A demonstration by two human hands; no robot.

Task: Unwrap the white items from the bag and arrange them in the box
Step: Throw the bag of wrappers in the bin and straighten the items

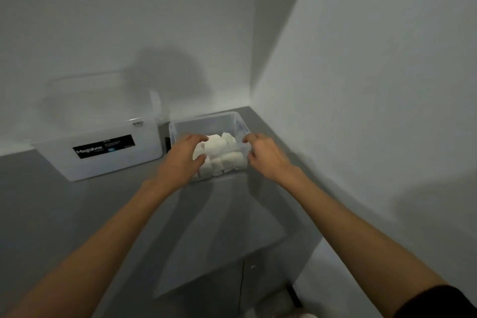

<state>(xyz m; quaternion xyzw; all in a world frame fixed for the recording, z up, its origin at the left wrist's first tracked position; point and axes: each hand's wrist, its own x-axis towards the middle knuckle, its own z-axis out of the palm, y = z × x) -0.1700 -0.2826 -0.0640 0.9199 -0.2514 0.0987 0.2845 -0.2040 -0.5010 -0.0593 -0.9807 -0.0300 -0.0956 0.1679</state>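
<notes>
Left hand (184, 156): half open, fingers curved in a C, thumb and fingers apart. It sits over the near-left side of the small clear plastic box (206, 117). Too blurred to tell whether it grips the box wall or just touches what's inside.

Right hand (263, 153): fingers curled, forefinger hooked on the box's right rim with the thumb lower on the same wall. Looks like a pinch on that wall.

The small clear box stands on the grey countertop (77, 201), in the back corner where the two white walls (361, 85) meet.

Counts:
- hands: 2, both at the small box
- boxes: 2. The second is a large translucent plastic box with a black Megabox label (103, 147), just left of the small one, apart from it
- clear lid (98, 90): 1, propped upright behind the large box against the wall
- white lumpy items (219, 152): one pile inside the small box, towards its near end. Roughly six or more, edges merge, exact count not readable
- dark sleeve (438, 302): 1, on the right arm at the bottom corner
</notes>
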